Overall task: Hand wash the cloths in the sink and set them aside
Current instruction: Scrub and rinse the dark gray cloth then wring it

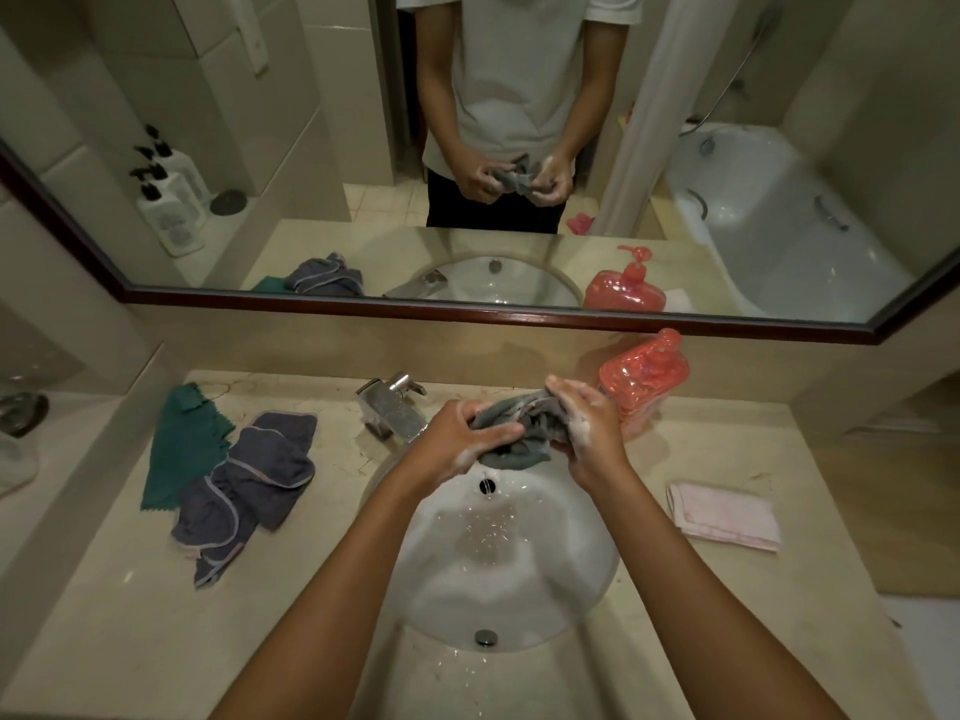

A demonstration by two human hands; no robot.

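Observation:
Over the far part of the white sink [587, 579] I hold a wet grey cloth [519, 433] bunched between both hands. My left hand [462, 439] grips its left side and my right hand [587, 428] grips its right side; both hands are soapy. A dark blue cloth with pale trim [249, 485] lies crumpled on the counter left of the sink, partly over a green cloth [179, 444]. A folded pink cloth [724, 514] lies on the counter to the right.
A chrome tap [392, 407] stands behind the sink on the left. A red pump soap bottle [647, 376] stands at the back right. A mirror [493, 148] spans the wall above the beige counter [114, 615].

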